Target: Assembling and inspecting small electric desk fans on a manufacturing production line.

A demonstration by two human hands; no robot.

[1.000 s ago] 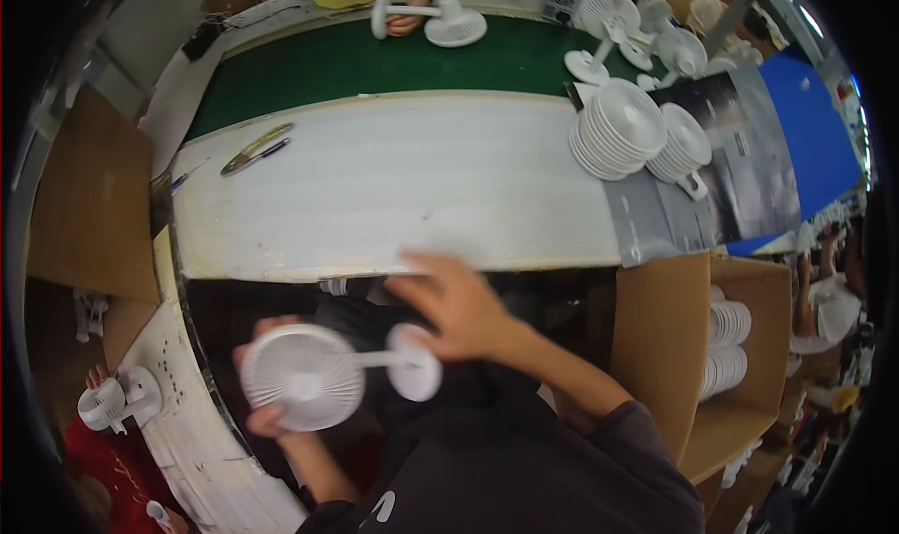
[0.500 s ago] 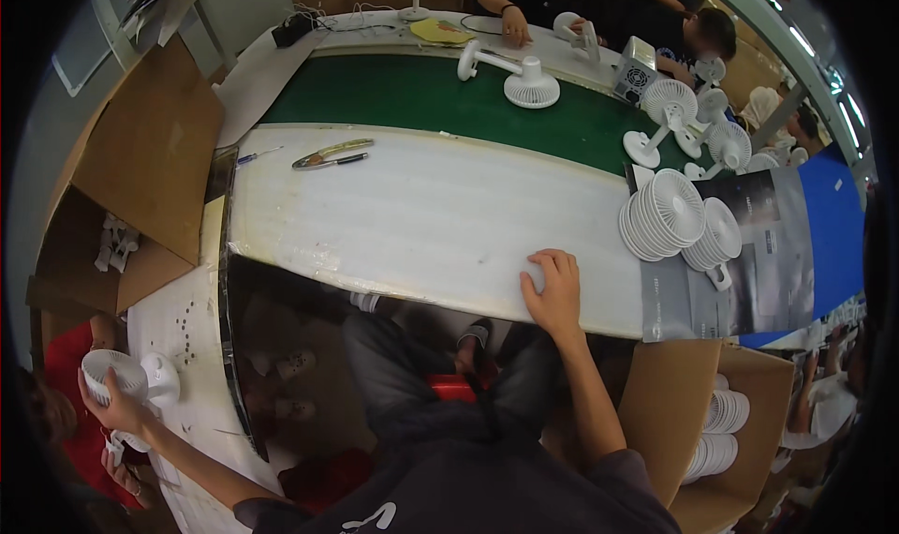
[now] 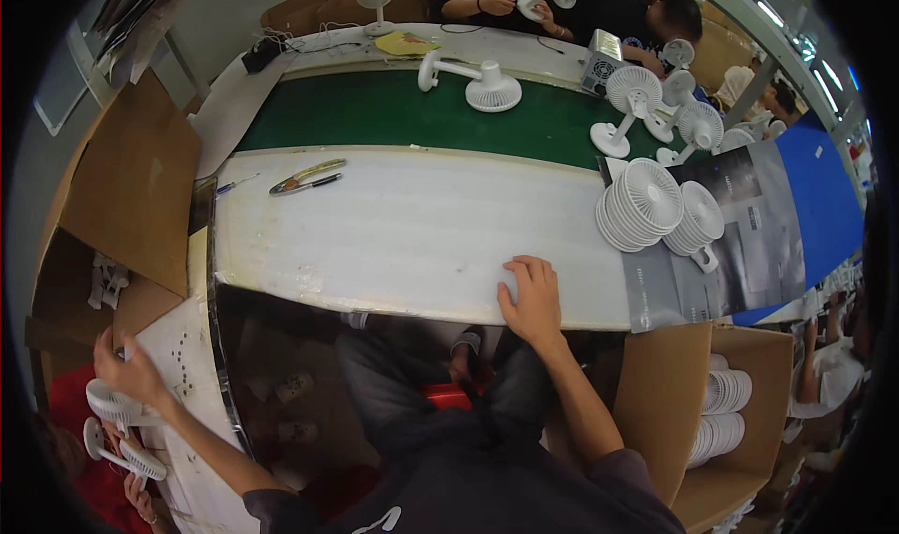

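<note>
Head view: the L hand (image 3: pixel 129 373) is hanging w/ fingers apart, left of the bench (image 3: pixel 421 225), just by a white fan (image 3: pixel 110 405); can't tell if it's touching. No grip is showing. The R hand (image 3: pixel 534 300) is resting on the bench's near edge, fingers a bit bent, w/ nothing seen in it. Also left of the bench, a co-worker's hand (image 3: pixel 139 501) is sitting near a 2nd fan (image 3: pixel 142 461), so fans could be bumping or falling b/c it's crowded. On the bench's right end, the tall stack of grilles (image 3: pixel 640 204) is leaning & could be sliding if knocked. They're looking like hard plastic, round w/ thin ribs. Pliers (image 3: pixel 304 177) are lying on the bench's far left, w/ long curvy handles.
</note>
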